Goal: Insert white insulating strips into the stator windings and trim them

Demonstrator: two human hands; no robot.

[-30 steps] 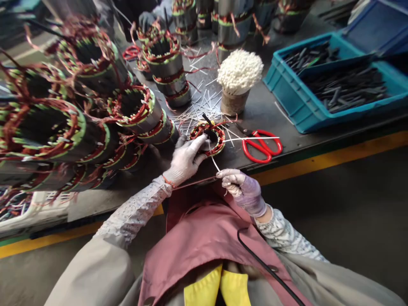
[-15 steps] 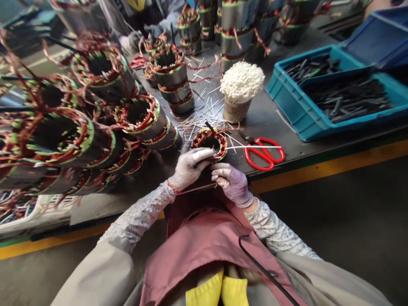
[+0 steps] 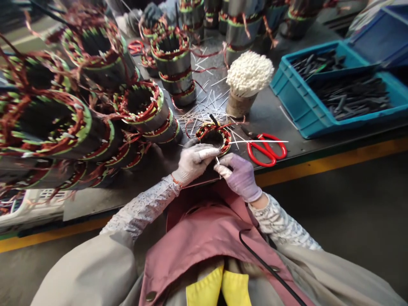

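Observation:
A small motor stator with red copper windings stands at the table's near edge. My left hand, in a white glove, grips its near left side, fingers stretched along the rim. My right hand, in a purple-tinted glove, pinches a short white end, apparently of a cable tie, at the near side of the stator. One long white cable tie sticks out to the right from the stator. Red-handled cutters lie beside it. My fingertips partly hide the near rim.
Several stacked stators crowd the left and back. Loose cable ties lie behind the small stator, near a cup packed with cable ties. A blue bin of black pieces stands right. Another person's gloved hand works at the back.
My right hand has drawn slightly right, away from my left fingers, and the pinched white end now shows between them. The view has shifted slightly.

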